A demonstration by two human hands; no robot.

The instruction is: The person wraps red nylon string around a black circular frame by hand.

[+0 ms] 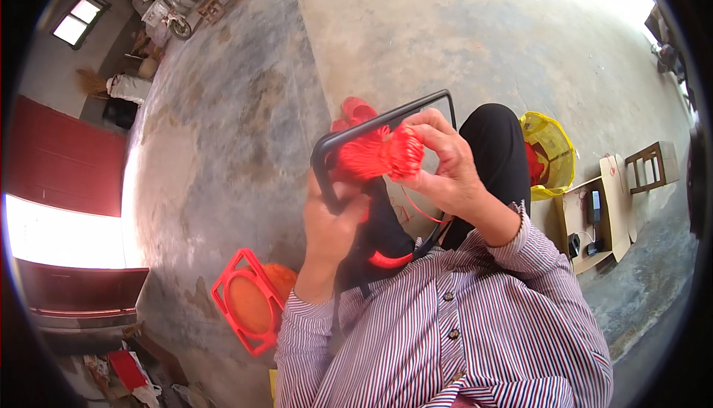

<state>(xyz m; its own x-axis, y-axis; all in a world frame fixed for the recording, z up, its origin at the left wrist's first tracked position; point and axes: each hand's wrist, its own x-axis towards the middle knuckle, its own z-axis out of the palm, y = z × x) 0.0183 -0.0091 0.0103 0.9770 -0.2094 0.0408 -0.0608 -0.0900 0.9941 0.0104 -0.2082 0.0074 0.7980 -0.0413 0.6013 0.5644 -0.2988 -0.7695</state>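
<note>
A bundle of shiny red cord (403,154) is pinched in my right hand (449,166), its thumb and fingers closed on the bundle's right end. The bundle lies across a black rounded frame (386,117) above my lap. My left hand (327,226) is closed around the frame's left corner, just below the cord, with its far fingers hidden. A thin red strand (422,211) trails from below my right hand toward my lap. Another curved red piece (390,261) rests on my dark trousers. The cord's left part is blurred.
At my right stands a yellow basket (562,155) with red material inside, beside an open cardboard box (616,215) and a small wooden stool (653,167). A red plastic stool (241,300) is at my left. A motorbike (178,25) stands far left.
</note>
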